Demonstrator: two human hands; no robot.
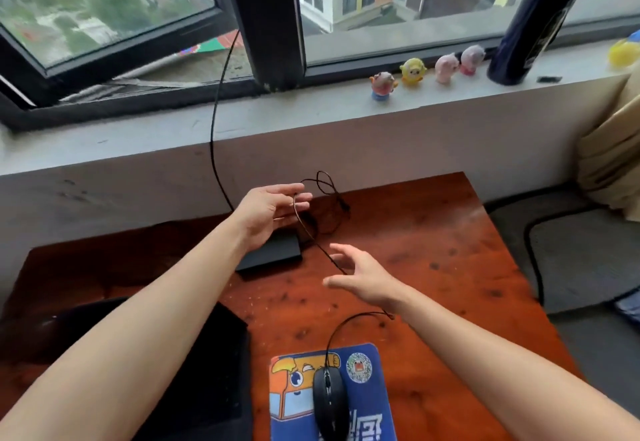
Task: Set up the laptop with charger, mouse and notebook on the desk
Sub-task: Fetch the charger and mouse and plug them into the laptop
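Left grip (273, 212) pinches charger cable (313, 239) near the desk's (433, 232) far edge; right grip (363, 279) spread apart. Likely untangling; next, right catches slack.

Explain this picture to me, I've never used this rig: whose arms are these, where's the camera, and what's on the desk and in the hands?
No robot here: a person works bare-handed, and the single camera sits on their head, looking forward and down. The left hand seems to pinch a thin black cable; the cable runs to the right hand, which is spread open. On the wooden desk lie a black charger brick, a black wired mouse on a blue cartoon mouse pad, and a dark flat object mostly hidden by the left arm. Small toy figures and a dark bottle stand on the windowsill.
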